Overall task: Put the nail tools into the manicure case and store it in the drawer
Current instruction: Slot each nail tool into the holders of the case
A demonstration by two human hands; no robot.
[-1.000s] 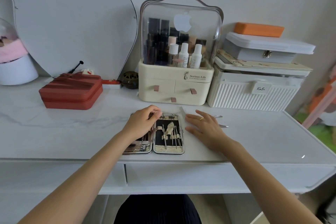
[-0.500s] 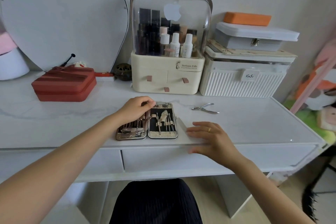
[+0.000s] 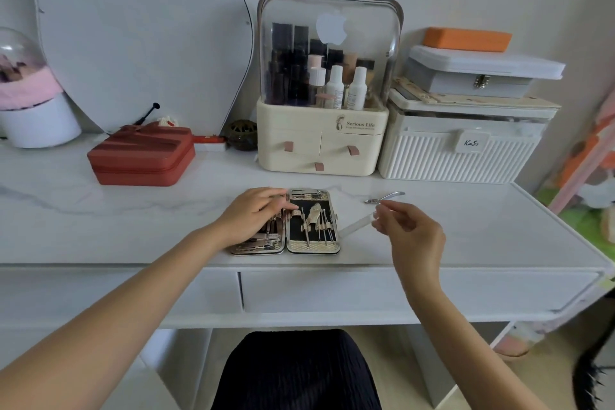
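1. My right hand (image 3: 411,236), flat on the desk edge half a second ago, now pinches a clear, slim nail file (image 3: 357,224) right of centre.
2. My left hand (image 3: 256,213) still rests, fingers relaxed, on the open metal-rimmed manicure case (image 3: 312,245) at centre.
3. Steel nippers (image 3: 384,197) lie beyond on the marbled white desk (image 3: 133,226).

**Two bare arms and two hands**

Both arms come up from the bottom of the frame and reach toward the middle. The left arm starts at the lower left corner and goes up to the right. The left hand (image 3: 256,214) is a little left of the middle. It lies palm down with its fingers bent only a little, pointing to the right. The right arm starts at the lower right and goes up to the left. The right hand (image 3: 411,231) is lifted, just right of the middle. Its thumb and fingertips (image 3: 379,208) pinch together, pointing up and to the left, and the other fingers are curled
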